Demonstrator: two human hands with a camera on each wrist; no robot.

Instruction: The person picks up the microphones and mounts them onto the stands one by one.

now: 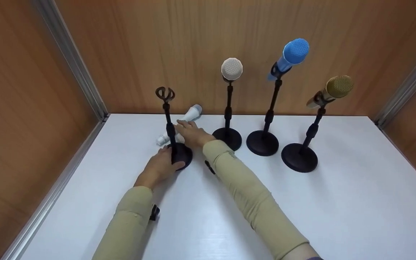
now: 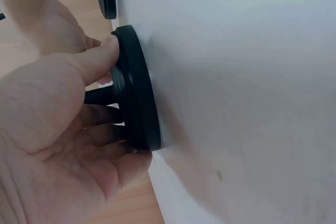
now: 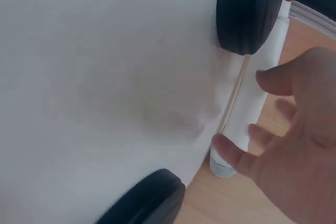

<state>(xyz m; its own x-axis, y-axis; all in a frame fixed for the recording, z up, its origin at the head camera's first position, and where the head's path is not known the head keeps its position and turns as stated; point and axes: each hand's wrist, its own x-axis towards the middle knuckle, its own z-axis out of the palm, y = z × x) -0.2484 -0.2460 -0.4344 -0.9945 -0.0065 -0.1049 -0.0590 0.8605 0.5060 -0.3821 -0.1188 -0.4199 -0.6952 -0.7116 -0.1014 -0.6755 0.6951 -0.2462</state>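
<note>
On the left, a black microphone stand point(image 1: 170, 130) with an empty holder clip stands upright on the table. My left hand point(image 1: 158, 167) grips its round base point(image 2: 137, 90), thumb over the top and fingers round the edge. Behind the stand a white microphone point(image 1: 192, 113) lies on the table, its mesh head pointing back and right. My right hand point(image 1: 194, 135) reaches over it with fingers spread. In the right wrist view, the thumb and fingers of my right hand point(image 3: 296, 140) are apart beside the microphone point(image 3: 254, 90), fingertips close to its body.
To the right stand black stands holding a white microphone point(image 1: 232, 69), a blue microphone point(image 1: 294, 52) and a gold microphone point(image 1: 338, 87). Wood-grain panels point(image 1: 193, 36) close off the back and sides of the white table point(image 1: 338, 209). My right forearm crosses in front of the white microphone's stand.
</note>
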